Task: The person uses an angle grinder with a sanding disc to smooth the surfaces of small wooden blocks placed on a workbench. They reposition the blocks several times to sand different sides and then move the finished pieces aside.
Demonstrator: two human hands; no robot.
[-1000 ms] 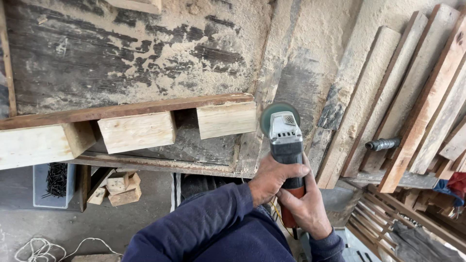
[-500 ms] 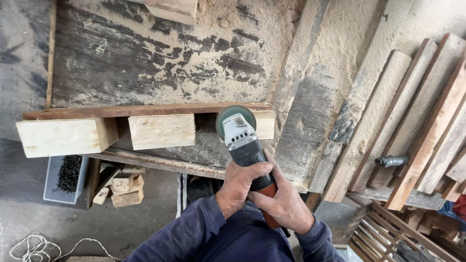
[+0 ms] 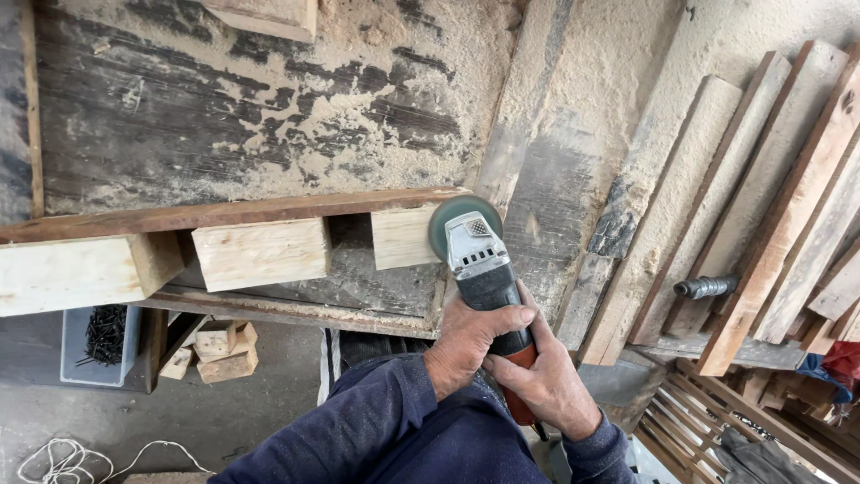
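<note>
The person wore dark navy long sleeves (image 3: 358,430), flecked with pale dust, cuffs ending just behind bare, dusty fingers (image 3: 502,318).

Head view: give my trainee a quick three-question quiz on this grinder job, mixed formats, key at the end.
1. True or false: both hands grip the grinder.
2. The grinder's disc sits against which wood block: A the left block, B the middle block, C the right block?
3. What fills the grey tray on the floor?

Key: 1 true, left hand and right hand. 2 C. 3 dark nails.
</note>
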